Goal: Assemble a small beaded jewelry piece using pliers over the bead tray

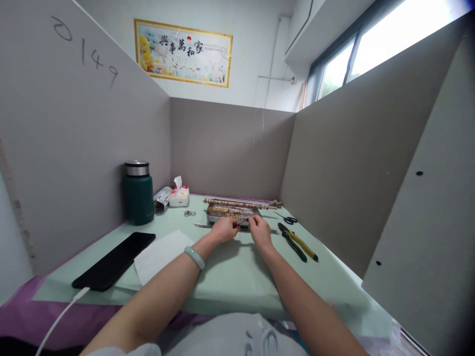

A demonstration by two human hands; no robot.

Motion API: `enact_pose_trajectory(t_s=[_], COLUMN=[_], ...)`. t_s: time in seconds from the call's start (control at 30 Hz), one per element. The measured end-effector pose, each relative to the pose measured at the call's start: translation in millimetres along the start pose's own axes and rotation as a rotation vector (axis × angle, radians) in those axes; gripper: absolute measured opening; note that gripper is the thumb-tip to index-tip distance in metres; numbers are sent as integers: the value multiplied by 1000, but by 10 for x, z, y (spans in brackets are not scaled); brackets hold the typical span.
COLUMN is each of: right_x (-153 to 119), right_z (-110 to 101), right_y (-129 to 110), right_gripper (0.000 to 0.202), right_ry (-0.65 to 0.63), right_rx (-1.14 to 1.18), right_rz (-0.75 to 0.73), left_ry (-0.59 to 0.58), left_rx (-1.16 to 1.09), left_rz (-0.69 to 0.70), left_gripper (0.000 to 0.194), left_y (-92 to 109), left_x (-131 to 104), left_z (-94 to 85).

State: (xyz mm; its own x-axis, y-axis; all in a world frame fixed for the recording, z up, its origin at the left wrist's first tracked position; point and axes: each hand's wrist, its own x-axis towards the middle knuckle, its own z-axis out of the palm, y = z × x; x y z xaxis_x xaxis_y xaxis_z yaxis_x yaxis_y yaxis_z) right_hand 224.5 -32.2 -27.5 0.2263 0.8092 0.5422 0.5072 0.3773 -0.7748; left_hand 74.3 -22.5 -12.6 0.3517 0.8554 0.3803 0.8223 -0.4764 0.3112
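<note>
My left hand (224, 230), with a pale green bangle (194, 257) on the wrist, is closed in a pinch at the near side of a metal tray (210, 217). A small dark and red piece shows at its fingertips, too small to name. Close by on the right, my right hand (260, 231) also pinches, and a thin line seems to run between the two. Small red and gold bits lie in the tray. Behind it rests a long rod wrapped with beads (237, 203). A slim metal tool (202, 225) lies partly hidden behind my left hand.
Green-and-yellow pliers (299, 242) and black scissors (290, 220) lie to the right. On the left are a black phone (115, 259) with a white cable, white paper (166, 252), a green flask (138, 198), a tissue box (179, 199) and small rings (190, 213). Grey partitions (230, 148) enclose the table.
</note>
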Motion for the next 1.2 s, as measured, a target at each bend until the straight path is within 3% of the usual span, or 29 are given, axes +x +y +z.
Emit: enact_pose_trajectory(t_s=[0.77,1.2], right_x=[1,1], right_z=[10,9], right_y=[10,5], right_gripper=[31,29], right_ry=[15,9], right_rx=[30,9], right_rz=[-26,-39], left_ry=[-54,-39], left_rx=[-137,-92], left_rz=[-47,-14], left_gripper=[24,25], left_y=[48,11], left_x=[-8,-6], left_z=[-42,5])
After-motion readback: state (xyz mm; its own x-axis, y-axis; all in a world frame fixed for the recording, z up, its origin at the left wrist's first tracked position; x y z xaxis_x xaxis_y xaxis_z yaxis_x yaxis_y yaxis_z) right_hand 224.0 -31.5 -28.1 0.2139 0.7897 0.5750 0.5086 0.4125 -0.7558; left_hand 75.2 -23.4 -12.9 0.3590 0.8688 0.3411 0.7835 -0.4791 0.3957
